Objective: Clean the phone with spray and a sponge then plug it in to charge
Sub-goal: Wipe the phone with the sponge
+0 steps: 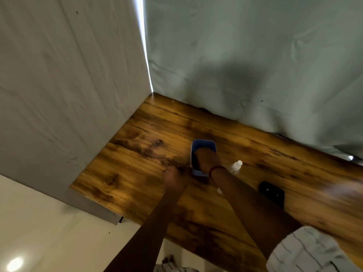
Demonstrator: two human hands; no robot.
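A small blue tub stands on the wooden table. My right hand reaches down inside it; what the fingers hold is hidden. My left hand rests on the table just left of the tub, fingers curled, blurred. A clear spray bottle with a white cap lies right of the tub, partly behind my right forearm. The black phone lies flat on the table to the right of that forearm. No sponge or charging cable shows.
White cloth walls close the table on the left and at the back. The table's near left edge drops to a pale floor. A bright gap runs down the corner.
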